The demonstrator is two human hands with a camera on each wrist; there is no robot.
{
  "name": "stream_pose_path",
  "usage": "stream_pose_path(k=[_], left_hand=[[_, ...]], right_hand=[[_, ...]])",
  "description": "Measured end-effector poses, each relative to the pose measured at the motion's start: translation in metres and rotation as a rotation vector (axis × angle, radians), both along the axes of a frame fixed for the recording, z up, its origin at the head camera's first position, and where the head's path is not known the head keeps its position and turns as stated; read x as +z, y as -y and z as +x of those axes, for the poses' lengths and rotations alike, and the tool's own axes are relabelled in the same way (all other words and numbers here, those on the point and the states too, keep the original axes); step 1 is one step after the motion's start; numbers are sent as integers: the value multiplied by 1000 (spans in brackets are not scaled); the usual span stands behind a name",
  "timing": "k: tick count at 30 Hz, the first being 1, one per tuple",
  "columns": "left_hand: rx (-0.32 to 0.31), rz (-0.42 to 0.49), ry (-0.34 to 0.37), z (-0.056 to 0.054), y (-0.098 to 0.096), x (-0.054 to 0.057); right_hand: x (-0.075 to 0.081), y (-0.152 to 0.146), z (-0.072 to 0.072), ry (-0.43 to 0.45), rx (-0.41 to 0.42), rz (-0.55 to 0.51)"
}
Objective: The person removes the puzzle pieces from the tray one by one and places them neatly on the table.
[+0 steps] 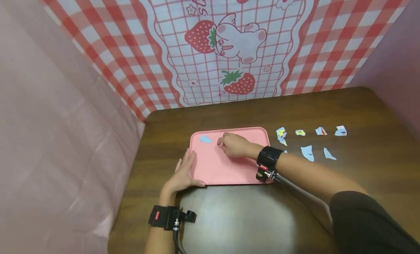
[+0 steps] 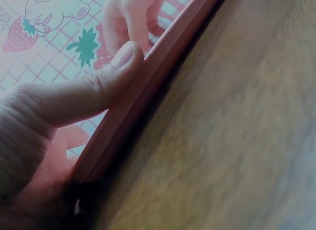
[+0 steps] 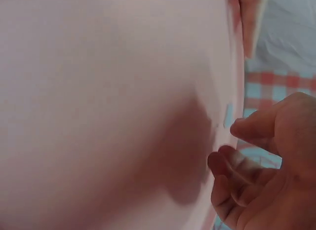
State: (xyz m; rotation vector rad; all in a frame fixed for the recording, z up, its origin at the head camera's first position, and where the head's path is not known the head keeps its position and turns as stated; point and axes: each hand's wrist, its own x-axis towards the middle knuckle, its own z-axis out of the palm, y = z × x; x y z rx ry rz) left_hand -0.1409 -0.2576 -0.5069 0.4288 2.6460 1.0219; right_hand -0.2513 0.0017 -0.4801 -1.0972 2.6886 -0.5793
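Note:
A pink tray (image 1: pixel 213 170) lies on the wooden table. My left hand (image 1: pixel 183 175) holds its near left corner, with the thumb over the front rim and the fingers along the left side. My right hand (image 1: pixel 233 145) hovers over the tray's upper middle. In the right wrist view, the thumb and loosely bent fingers of that right hand (image 3: pixel 261 166) stand apart, with nothing visible between them. A light blue paper scrap (image 1: pixel 205 139) lies in the tray's far left corner, left of the right hand's fingertips.
Right of the tray lie several irregular paper scraps, among them a yellow and blue one (image 1: pixel 281 135), a red-marked one (image 1: pixel 321 131) and a pale blue one (image 1: pixel 307 153). The right forearm partly hides one scrap. A strawberry-print cloth (image 1: pixel 242 42) hangs behind the wooden table (image 1: pixel 157 144).

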Motion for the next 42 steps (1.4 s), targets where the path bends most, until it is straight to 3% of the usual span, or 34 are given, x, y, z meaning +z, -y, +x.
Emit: stream_pose_path(k=[7, 15, 18, 24, 30, 34, 38, 42], left_hand=[[-6, -7, 21, 4, -2, -6], [-9, 14, 0, 1, -4, -1], [-14, 16, -3, 3, -3, -3], [8, -4, -5, 4, -2, -6], [9, 0, -26, 3, -4, -6], [-2, -2, -19, 4, -7, -7], [-13, -4, -25, 3, -9, -6], [-5, 10, -40, 2, -6, -3]], right_hand=[[-11, 33, 4, -56, -5, 37], [-13, 71, -13, -213, -117, 147], [-14, 73, -14, -179, -171, 130], [-9, 62, -13, 41, -272, 25], [9, 26, -2, 120, -241, -98], [30, -24, 15, 138, -261, -255], [41, -93, 32, 119, -358, -371], [36, -164, 43, 94, -470, -436]])
